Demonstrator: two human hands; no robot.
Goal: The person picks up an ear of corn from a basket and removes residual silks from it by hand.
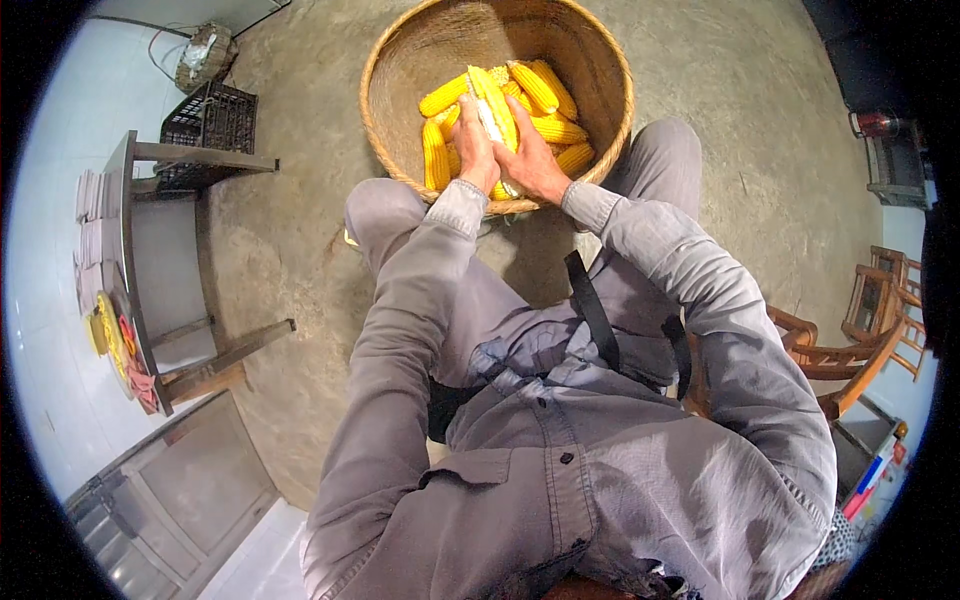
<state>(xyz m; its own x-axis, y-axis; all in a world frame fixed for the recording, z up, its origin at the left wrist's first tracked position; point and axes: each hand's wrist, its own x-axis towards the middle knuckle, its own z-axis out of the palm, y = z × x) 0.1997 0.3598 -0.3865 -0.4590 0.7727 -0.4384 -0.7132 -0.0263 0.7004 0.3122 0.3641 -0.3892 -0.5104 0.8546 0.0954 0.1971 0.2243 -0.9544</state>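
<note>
Between my knees stands a round woven basket [420, 45] holding several yellow ears of corn [435, 154] and some loose kernels. Over its near side, both my hands grip one ear of corn [491, 97], its tip pointing away from me. A whitish strip of bare cob runs along the ear's left side, and yellow kernels cover the rest. My left hand [475, 142] holds the ear from the left. My right hand [532, 157] wraps it from the right, with the thumb across its lower part. The fingers beneath the ear are hidden.
At the left, a dark table [129, 247] carries stacked paper-like bundles [91, 217]. Beyond it are a black plastic crate [214, 116] and a small woven basket [206, 56]. Wooden chairs [881, 300] stand at the right. Concrete floor [292, 97] surrounds the basket.
</note>
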